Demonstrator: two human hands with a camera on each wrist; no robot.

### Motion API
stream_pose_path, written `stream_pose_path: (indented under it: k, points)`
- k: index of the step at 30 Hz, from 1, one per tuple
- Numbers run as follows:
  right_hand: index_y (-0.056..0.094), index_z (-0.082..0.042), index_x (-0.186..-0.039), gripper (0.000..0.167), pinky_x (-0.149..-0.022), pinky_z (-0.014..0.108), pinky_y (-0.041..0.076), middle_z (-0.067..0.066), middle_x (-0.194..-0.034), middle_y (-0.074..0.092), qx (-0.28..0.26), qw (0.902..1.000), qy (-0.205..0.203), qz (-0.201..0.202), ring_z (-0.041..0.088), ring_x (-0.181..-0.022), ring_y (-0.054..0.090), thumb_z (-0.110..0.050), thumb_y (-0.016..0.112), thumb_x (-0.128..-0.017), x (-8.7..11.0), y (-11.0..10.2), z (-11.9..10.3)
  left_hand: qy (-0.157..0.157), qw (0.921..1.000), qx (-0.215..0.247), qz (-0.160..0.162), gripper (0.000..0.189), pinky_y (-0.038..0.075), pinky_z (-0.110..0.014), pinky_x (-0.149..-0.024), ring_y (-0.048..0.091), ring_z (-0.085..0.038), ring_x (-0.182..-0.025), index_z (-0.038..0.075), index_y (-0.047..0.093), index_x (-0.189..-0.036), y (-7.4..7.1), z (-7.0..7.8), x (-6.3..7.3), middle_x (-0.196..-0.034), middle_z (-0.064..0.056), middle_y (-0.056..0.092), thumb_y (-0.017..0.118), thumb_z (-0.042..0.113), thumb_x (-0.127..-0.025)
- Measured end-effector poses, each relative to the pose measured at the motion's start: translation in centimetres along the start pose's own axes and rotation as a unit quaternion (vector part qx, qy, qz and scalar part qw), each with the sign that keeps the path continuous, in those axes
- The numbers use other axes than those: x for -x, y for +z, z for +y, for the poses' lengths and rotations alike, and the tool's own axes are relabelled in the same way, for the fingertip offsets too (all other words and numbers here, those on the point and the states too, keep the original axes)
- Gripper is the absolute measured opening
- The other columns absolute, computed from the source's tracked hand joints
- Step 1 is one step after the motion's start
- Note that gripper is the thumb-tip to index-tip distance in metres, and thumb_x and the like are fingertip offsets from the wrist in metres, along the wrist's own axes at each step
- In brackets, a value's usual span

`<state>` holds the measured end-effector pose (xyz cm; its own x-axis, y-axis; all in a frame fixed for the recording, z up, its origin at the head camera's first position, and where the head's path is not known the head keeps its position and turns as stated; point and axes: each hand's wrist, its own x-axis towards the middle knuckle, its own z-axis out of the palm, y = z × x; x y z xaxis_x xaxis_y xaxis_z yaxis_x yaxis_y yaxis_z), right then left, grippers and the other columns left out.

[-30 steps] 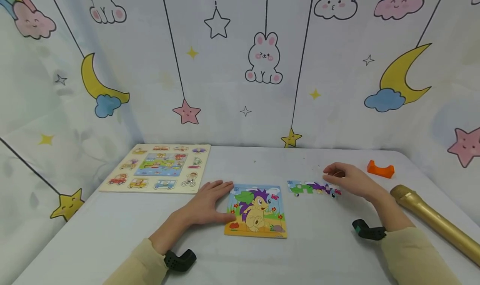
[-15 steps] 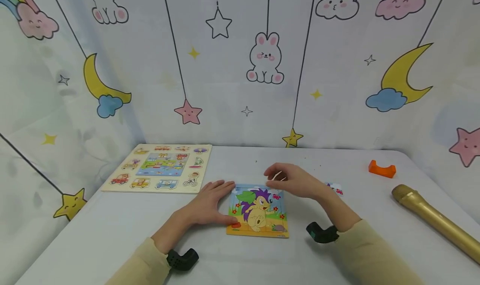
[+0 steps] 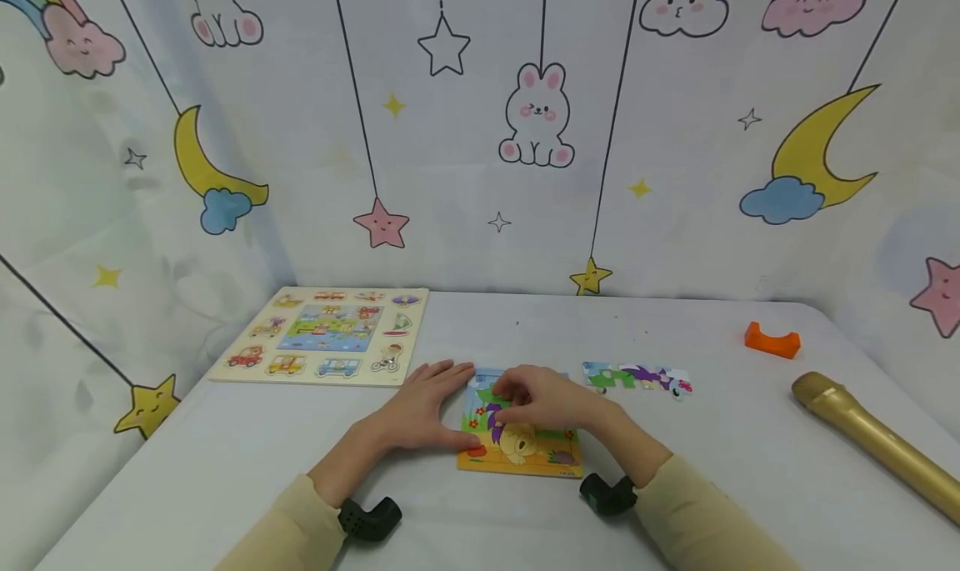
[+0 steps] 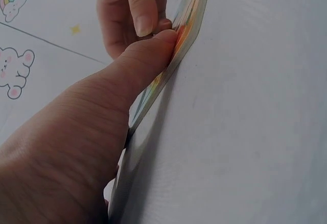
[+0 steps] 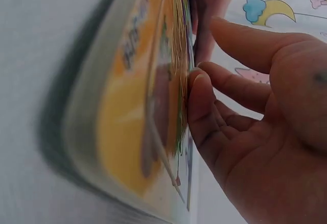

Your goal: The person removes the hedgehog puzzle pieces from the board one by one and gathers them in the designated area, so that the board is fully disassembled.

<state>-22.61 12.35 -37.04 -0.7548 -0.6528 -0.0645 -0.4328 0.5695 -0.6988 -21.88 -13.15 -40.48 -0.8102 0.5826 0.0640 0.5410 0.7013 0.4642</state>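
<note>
Child's playroom or nursery-style recording corner. Behind the hands, white fabric backdrop [image 3: 480,179] printed with cartoon bunnies, moons, stars and clouds. Wooden vehicle peg-puzzle board [image 3: 326,335] beyond the left hand [image 3: 420,408], all on a white table [image 3: 187,463].

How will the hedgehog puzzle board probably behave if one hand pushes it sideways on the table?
The hedgehog puzzle board looks flat, thin and stiff, so it would probably slide rather than bend or tip. The left hand braces its edge, suggesting it shifts easily.
</note>
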Motion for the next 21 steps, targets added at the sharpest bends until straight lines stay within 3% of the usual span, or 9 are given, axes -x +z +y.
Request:
stream_pose_path:
  k: [11, 21]
  points:
    - [0.064, -0.002, -0.116, 0.033, -0.082, 0.029, 0.052, 0.002, -0.104, 0.057, 0.021, 0.9996, 0.020, -0.002, 0.016, -0.089, 0.055, -0.025, 0.074, -0.093, 0.17, 0.44, -0.69, 0.003, 1.0000, -0.002, 0.000, 0.099, 0.009, -0.054, -0.121, 0.021, -0.031, -0.150, 0.013, 0.040, -0.156, 0.01, -0.05, -0.04, -0.160, 0.000, 0.036, 0.074, 0.065, -0.079]
    - [0.059, -0.004, -0.113, 0.024, -0.075, 0.026, 0.052, -0.001, -0.092, 0.061, -0.034, 0.9990, 0.014, 0.025, 0.017, -0.084, 0.057, -0.018, 0.071, -0.096, 0.02, 0.46, -0.72, -0.001, 1.0000, -0.009, 0.001, 0.100, 0.010, -0.053, -0.121, 0.022, -0.030, -0.150, 0.014, 0.039, -0.157, 0.02, 0.04, -0.05, -0.161, 0.000, 0.036, 0.073, 0.067, -0.078]
